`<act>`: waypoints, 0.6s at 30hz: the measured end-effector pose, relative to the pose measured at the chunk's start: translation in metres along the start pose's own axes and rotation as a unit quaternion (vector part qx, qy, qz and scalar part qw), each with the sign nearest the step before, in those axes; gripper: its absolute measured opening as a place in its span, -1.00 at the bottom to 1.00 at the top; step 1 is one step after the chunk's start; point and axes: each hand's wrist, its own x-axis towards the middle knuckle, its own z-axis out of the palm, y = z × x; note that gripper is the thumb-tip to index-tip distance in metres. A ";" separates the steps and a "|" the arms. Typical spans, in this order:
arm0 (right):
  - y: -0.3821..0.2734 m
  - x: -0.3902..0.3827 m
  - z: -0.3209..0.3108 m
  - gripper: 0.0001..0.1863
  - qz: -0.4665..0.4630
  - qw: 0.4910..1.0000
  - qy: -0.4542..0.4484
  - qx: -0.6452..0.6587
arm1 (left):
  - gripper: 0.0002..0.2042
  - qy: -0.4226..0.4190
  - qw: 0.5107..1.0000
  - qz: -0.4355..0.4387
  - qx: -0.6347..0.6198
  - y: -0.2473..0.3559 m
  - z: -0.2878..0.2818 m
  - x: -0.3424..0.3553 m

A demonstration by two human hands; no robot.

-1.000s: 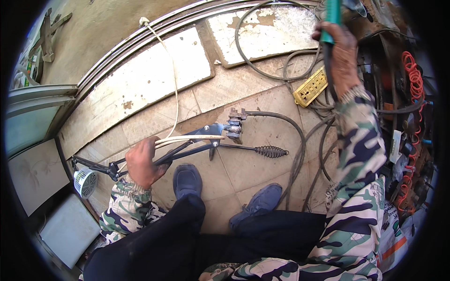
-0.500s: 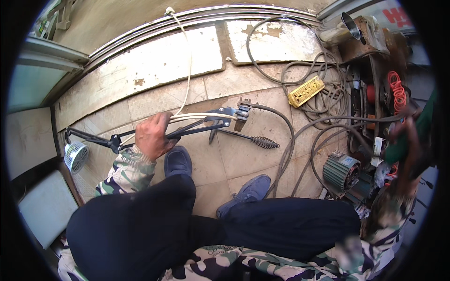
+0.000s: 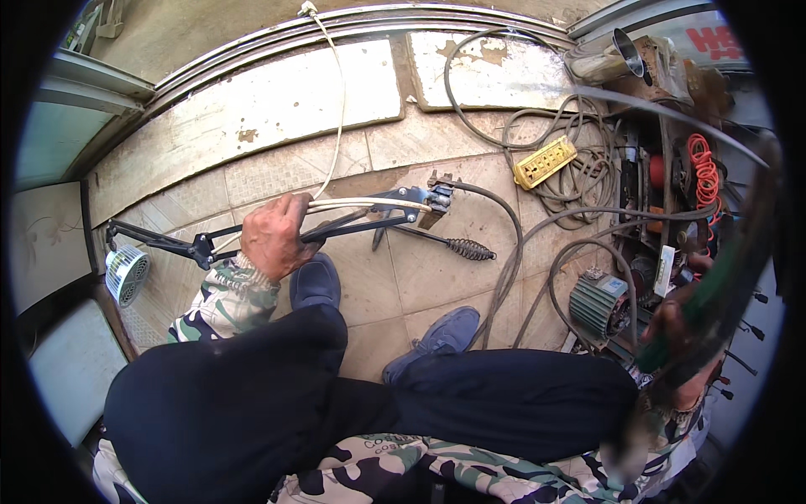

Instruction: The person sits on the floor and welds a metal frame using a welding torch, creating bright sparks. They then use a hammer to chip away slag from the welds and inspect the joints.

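My left hand is wrapped around a black folding lamp arm, along with its pale cable. A white lamp head with a slotted cover hangs at the arm's left end. The arm's right end meets a metal clamp near the floor. A chipping hammer with a coiled-spring handle lies just below it. At the right edge, my right hand is closed on a long green and dark object. Motion blurs that object, so its kind is unclear; a thin grey curved streak reaches left from its top.
A yellow power strip lies on coiled dark cables. A green finned motor stands beside cluttered shelving with an orange coiled cord. White panels line the sliding-door track. My shoes rest on the tiles.
My right hand has brought the green and dark object lower and inward, and the grey streak has come into view. My left hand keeps its hold on the lamp arm; the view has shifted slightly.
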 end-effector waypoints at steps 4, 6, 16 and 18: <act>0.000 -0.011 0.020 -0.76 0.014 1.000 -0.006 0.007 | -0.44 0.008 1.000 -0.001 0.017 -0.001 -0.007 -0.003; 0.018 -0.011 0.013 -0.77 -0.047 0.997 -0.021 -0.062 | -0.44 0.014 1.000 0.001 0.002 0.000 0.003 0.002; 0.020 -0.018 0.024 -0.71 -0.089 0.994 -0.043 -0.041 | -0.48 0.016 1.000 -0.001 -0.001 0.000 -0.005 0.000; 0.013 -0.015 0.022 -0.72 -0.082 0.992 -0.071 -0.071 | -0.49 0.022 1.000 0.003 -0.007 0.000 -0.003 0.001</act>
